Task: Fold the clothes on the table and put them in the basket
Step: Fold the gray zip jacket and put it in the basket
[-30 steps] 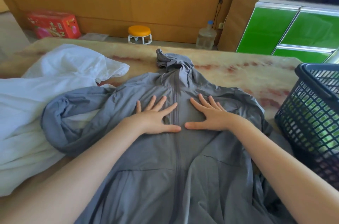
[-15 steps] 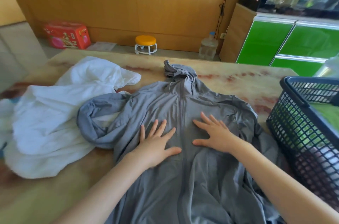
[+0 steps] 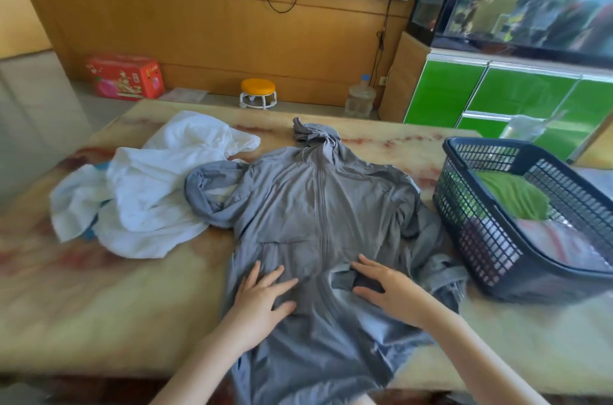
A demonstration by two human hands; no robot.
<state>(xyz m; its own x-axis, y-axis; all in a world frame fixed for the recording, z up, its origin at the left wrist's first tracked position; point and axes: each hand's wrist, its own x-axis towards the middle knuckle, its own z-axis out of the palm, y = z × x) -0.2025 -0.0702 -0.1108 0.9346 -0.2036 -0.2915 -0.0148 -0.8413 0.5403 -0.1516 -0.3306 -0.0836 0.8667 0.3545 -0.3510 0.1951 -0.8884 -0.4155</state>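
Head view: basket (image 3: 481, 229) holds a green garment (image 3: 510, 195). I see the grey jacket (image 3: 315, 199) under left hand (image 3: 262, 302) and right hand (image 3: 391, 288), fingers spread flat, gripping nothing.

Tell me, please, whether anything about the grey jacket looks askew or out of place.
Yes. The grey jacket is not laid flat: its sleeve beside the white garment is curled back in a bunched loop resting partly on that garment, the hood is crumpled, and the hem hangs over the near edge of the table.
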